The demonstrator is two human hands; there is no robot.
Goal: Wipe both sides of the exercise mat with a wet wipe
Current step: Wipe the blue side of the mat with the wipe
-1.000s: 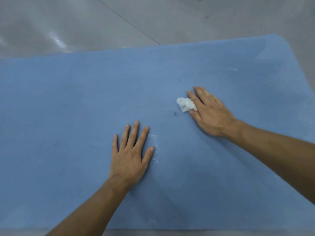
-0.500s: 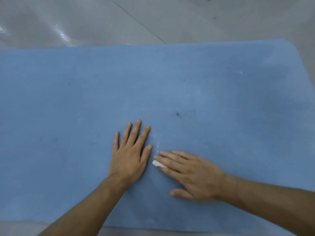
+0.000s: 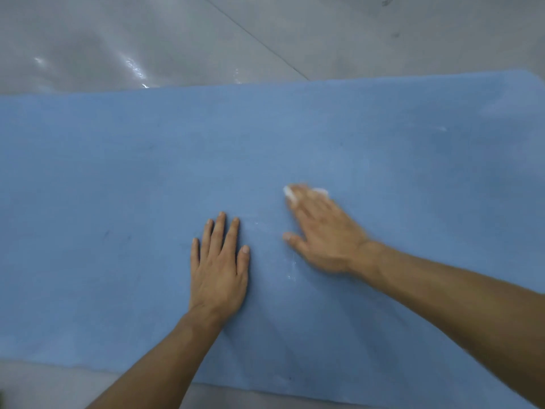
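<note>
The grip of the right hand [image 3: 321,234] was spread, not clamped. Its fingers lay fairly straight, pressing the wet wipe [image 3: 295,195] flat against the exercise mat [image 3: 118,172]. The hand was blurred, so a slight curl over the wipe cannot be ruled out. The bunched white wipe showed only at the fingertips, roughly midway between the mat's near and far edges. The left hand [image 3: 219,267] lay just beside it, nearer the near edge, palm down with fingers apart, holding nothing and bracing the mat.

The mat lay flat on the grey floor [image 3: 147,39]. Its long axis ran left to right, with a rounded far right corner in view and the left end out of frame.

Judging by this, the upward face was being wiped. The next move called for firm, overlapping strokes toward the unwiped ends, and later a flip to reach the underside.
</note>
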